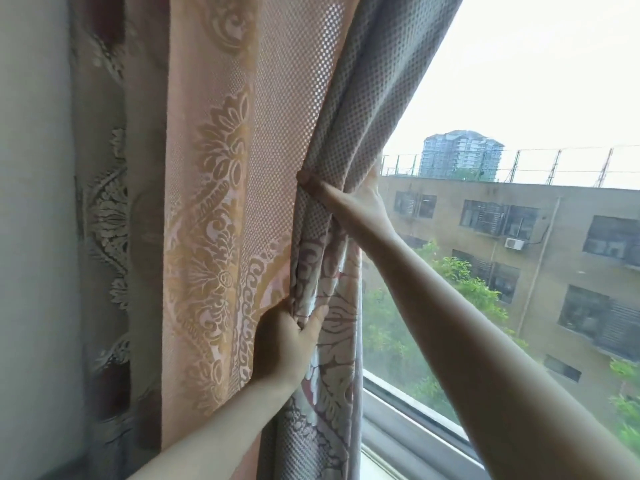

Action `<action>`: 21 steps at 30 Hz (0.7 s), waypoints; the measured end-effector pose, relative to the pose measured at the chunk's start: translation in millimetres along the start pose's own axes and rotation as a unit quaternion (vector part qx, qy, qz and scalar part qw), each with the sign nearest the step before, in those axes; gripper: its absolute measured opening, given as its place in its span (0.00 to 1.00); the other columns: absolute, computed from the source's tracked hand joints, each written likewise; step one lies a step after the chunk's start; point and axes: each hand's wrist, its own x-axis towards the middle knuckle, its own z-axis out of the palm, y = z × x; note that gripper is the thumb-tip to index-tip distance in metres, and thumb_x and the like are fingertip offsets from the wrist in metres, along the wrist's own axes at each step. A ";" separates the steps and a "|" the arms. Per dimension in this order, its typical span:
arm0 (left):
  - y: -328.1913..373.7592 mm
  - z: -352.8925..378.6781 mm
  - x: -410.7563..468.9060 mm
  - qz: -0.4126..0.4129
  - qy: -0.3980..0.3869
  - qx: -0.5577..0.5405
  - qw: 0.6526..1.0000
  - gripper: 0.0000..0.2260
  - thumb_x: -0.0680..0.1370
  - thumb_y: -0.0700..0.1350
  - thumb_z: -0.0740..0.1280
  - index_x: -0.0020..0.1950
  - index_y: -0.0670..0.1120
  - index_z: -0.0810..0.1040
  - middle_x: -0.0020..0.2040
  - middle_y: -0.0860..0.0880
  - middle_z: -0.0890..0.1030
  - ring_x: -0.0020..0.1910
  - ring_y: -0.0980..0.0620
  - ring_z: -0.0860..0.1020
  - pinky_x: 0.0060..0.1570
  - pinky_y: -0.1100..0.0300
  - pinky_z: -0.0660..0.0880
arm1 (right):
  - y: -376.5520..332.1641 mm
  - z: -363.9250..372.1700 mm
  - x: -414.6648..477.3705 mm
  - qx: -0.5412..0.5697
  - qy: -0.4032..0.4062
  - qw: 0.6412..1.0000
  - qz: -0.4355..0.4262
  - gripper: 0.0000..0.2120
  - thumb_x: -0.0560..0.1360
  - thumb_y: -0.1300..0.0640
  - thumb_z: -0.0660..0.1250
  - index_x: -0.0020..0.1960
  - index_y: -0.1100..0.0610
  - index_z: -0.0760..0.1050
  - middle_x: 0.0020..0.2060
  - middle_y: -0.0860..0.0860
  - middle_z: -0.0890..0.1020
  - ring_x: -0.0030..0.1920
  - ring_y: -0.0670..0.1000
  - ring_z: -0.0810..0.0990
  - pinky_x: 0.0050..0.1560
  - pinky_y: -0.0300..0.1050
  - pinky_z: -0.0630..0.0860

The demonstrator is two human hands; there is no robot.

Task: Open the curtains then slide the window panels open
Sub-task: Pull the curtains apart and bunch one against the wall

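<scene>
A pink and gold patterned curtain [221, 209] hangs bunched at the left of the window, its grey dotted edge gathered in folds. My left hand [287, 337] grips a fold of the curtain low down. Higher up, my right hand [349, 199] is closed around the curtain's edge, fingers hidden behind the cloth. The window glass [485, 271] to the right is uncovered and its panel looks shut, with the lower frame [408, 410] running along the bottom.
A plain wall [31, 237] stands at the far left beside the curtain. Through the glass I see a tan building [540, 237], green trees and a distant tower. The sill lies under the frame at bottom right.
</scene>
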 end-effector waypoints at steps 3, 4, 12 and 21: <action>-18.3 -14.0 18.4 0.008 0.007 0.019 1.000 0.23 0.72 0.49 0.73 0.24 0.50 0.62 0.19 0.56 0.63 0.17 0.60 0.65 0.22 0.69 0.64 | 4.9 26.4 12.4 0.007 0.004 1.000 -0.002 0.52 0.60 0.40 0.79 0.74 0.50 0.55 0.61 0.46 0.76 0.60 0.46 0.77 0.55 0.35 0.74; -25.1 -19.4 25.2 0.009 0.012 0.020 1.000 0.23 0.72 0.50 0.73 0.24 0.49 0.63 0.19 0.55 0.63 0.18 0.61 0.65 0.22 0.69 0.64 | 6.6 37.0 17.5 0.009 0.006 1.000 -0.001 0.52 0.59 0.39 0.79 0.74 0.49 0.55 0.61 0.47 0.76 0.60 0.47 0.77 0.58 0.39 0.74; -83.3 -63.6 88.0 0.002 0.034 0.048 0.998 0.30 0.69 0.52 0.74 0.21 0.48 0.56 0.15 0.54 0.58 0.13 0.56 0.61 0.18 0.67 0.60 | 18.7 121.8 60.5 0.030 -0.001 1.000 0.002 0.54 0.59 0.40 0.80 0.74 0.51 0.52 0.60 0.46 0.76 0.58 0.45 0.78 0.65 0.46 0.74; -148.0 -108.8 149.8 0.001 0.026 0.061 0.998 0.29 0.70 0.52 0.74 0.21 0.49 0.56 0.17 0.56 0.59 0.16 0.59 0.60 0.20 0.66 0.64 | 39.5 208.5 99.3 0.040 0.010 0.999 -0.004 0.55 0.64 0.43 0.79 0.76 0.48 0.46 0.64 0.44 0.73 0.59 0.43 0.75 0.45 0.19 0.69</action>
